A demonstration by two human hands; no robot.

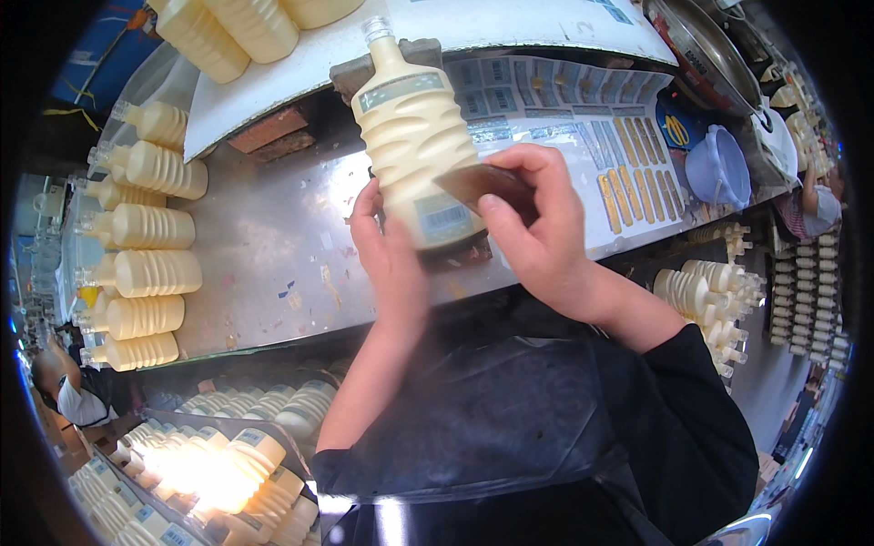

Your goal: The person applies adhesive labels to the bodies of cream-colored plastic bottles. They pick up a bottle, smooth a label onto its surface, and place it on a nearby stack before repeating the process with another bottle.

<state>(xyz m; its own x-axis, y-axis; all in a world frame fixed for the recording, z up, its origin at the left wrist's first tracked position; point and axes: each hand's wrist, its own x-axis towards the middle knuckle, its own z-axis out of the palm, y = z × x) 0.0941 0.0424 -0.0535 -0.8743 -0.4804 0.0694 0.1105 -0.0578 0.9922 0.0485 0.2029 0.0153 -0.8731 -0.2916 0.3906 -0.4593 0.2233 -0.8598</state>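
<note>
A cream plastic bottle (pixel 414 146) with wavy ribs and a clear neck leans tilted on a block-like support (pixel 344 80). It carries a printed strip near its shoulder and a rectangular label (pixel 444 218) near its base. My left hand (pixel 387 250), partly blurred, is closed around the bottle's lower left side, with its thumb in front. Between the thumb and fingers of my right hand (pixel 542 232) is a flat brown scraper (pixel 487 188). The scraper's edge lies over the bottle's lower right side, just above the label; whether it presses there I cannot tell.
Label sheets (pixel 592 136) with blue and gold strips cover the bench's right side, by a lilac bucket (pixel 717 168). Similar bottles (pixel 146 273) line the left edge. A white board (pixel 492 27) stands behind. Crates of labelled bottles (pixel 255 455) are at lower left; people work farther off.
</note>
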